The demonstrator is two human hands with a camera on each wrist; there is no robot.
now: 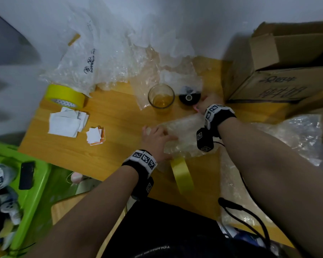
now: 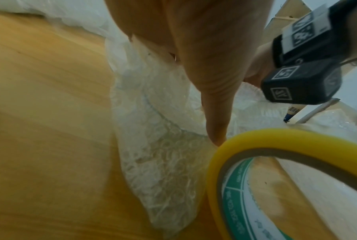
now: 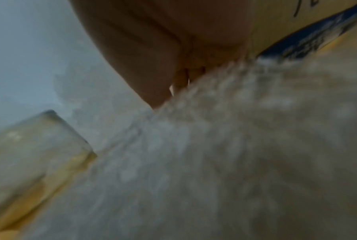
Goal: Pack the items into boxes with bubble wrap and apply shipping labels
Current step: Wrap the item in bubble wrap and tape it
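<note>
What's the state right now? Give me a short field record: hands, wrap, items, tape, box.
left hand: fingers flat, pressing the bubble wrap sheet
right hand: at the sheet's far edge beside the black spool; grip unclear
glass: upright, unwrapped, behind the sheet
tape roll: standing on edge near the left wrist
second tape roll: far left
labels: stacked, unused
cardboard box: open, right

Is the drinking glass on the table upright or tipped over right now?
Upright. In the head view the glass stands on its base on the wooden table, its round rim facing up.
</note>
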